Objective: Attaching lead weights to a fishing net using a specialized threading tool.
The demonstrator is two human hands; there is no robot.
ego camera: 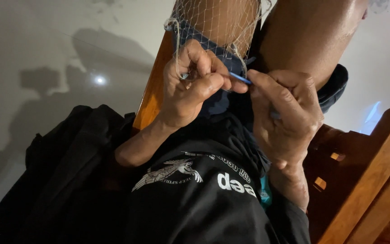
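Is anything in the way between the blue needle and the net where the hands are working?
Nothing visible. The right hand holds the blue needle, whose tip meets the left hand where it pinches the net. Only the left fingers themselves sit at that spot.

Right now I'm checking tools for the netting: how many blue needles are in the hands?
1. The blue needle sits between the left hand and right hand, beside the net. Others may be hidden under the fingers.
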